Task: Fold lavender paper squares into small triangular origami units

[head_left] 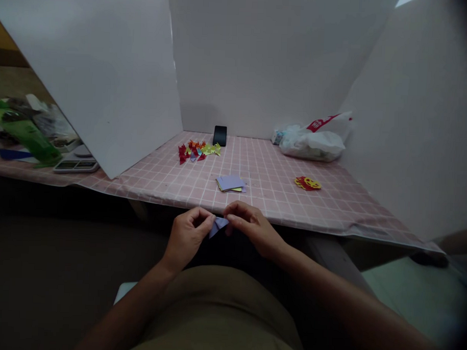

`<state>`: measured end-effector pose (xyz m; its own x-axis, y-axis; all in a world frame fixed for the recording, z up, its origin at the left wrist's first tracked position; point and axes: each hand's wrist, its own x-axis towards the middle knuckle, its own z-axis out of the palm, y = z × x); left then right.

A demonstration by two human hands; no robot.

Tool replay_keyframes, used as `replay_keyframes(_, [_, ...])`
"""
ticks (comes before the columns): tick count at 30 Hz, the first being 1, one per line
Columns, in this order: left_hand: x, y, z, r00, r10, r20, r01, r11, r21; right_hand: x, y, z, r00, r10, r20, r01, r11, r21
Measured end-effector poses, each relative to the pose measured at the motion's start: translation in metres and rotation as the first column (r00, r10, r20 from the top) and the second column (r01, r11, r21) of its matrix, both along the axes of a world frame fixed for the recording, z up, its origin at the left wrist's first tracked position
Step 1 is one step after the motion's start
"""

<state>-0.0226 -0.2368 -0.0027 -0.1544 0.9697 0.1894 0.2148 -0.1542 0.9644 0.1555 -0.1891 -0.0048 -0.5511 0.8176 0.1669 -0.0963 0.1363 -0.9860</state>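
A small folded piece of purple paper (218, 226) is held in front of the table's near edge, above my lap. My left hand (189, 233) pinches it at its left side. On its right, my right hand (254, 228) has thumb and forefinger closed at the paper's right corner. Just beyond my hands, a stack of square paper sheets (230, 183) lies on the table, purple on top with yellow showing beneath. Farther back sits a pile of small folded paper pieces (198, 150) in red, orange, yellow and purple.
The table (172, 185) has a pink checked cloth. A black phone (220, 135) stands behind the pile. Red and yellow cut-out shapes (308, 183) and a white plastic bag (313, 142) are to the right. White panels surround the back; a scale (76, 163) and green bottle (28, 137) are left.
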Motion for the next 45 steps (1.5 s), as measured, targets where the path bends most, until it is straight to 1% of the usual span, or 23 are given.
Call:
replay_keyframes(3, [0.002, -0.001, -0.003, 0.998, -0.009, -0.054, 0.010, 1.000, 0.008, -0.002, -0.002, -0.001, 0.998, 0.026, 0.051, -0.027, 0.999, 0.019])
replay_keyframes(6, [0.003, -0.001, -0.004, 0.996, -0.053, -0.070, 0.052, 0.998, -0.021, -0.004, -0.001, -0.004, 0.991, 0.009, 0.136, -0.010, 1.000, 0.008])
replay_keyframes(8, [0.002, -0.001, -0.004, 0.995, -0.082, -0.058, 0.079, 0.996, -0.046, -0.003, 0.000, -0.006, 0.986, 0.009, 0.165, -0.007, 1.000, -0.016])
replay_keyframes(13, [-0.003, 0.002, -0.004, 0.990, -0.144, 0.002, 0.143, 0.985, -0.095, -0.002, 0.000, -0.005, 0.984, 0.032, 0.177, -0.022, 0.998, -0.059])
replay_keyframes(16, [-0.006, 0.004, -0.006, 0.988, -0.147, 0.048, 0.151, 0.983, -0.104, -0.001, -0.001, -0.003, 0.986, 0.037, 0.163, -0.028, 0.998, -0.057])
replay_keyframes(22, [-0.006, 0.005, -0.013, 0.975, -0.058, 0.215, 0.085, 0.989, -0.122, -0.002, 0.001, -0.007, 0.994, 0.108, 0.018, -0.107, 0.994, -0.011])
replay_keyframes(26, [-0.005, 0.005, -0.016, 0.952, -0.060, 0.299, 0.102, 0.986, -0.129, -0.005, -0.001, -0.013, 0.998, 0.063, 0.009, -0.064, 0.996, 0.059])
replay_keyframes(29, [-0.005, 0.005, -0.017, 0.948, -0.073, 0.311, 0.116, 0.986, -0.122, -0.006, -0.003, -0.014, 0.999, 0.012, 0.039, -0.016, 0.996, 0.086])
replay_keyframes(33, [-0.006, 0.005, -0.018, 0.945, -0.123, 0.302, 0.170, 0.976, -0.134, -0.004, -0.003, -0.013, 0.998, -0.022, 0.058, 0.014, 0.991, 0.134])
replay_keyframes(35, [-0.006, 0.005, -0.018, 0.949, -0.142, 0.281, 0.187, 0.972, -0.140, -0.003, -0.003, -0.013, 0.998, -0.022, 0.057, 0.014, 0.990, 0.139])
replay_keyframes(40, [-0.005, 0.004, -0.016, 0.955, -0.151, 0.255, 0.192, 0.971, -0.145, -0.003, -0.005, -0.012, 1.000, 0.017, 0.004, -0.017, 0.995, 0.099])
replay_keyframes(45, [-0.004, 0.003, -0.012, 0.947, -0.170, 0.273, 0.217, 0.964, -0.154, -0.003, -0.006, -0.010, 1.000, -0.008, -0.004, 0.009, 0.987, 0.159])
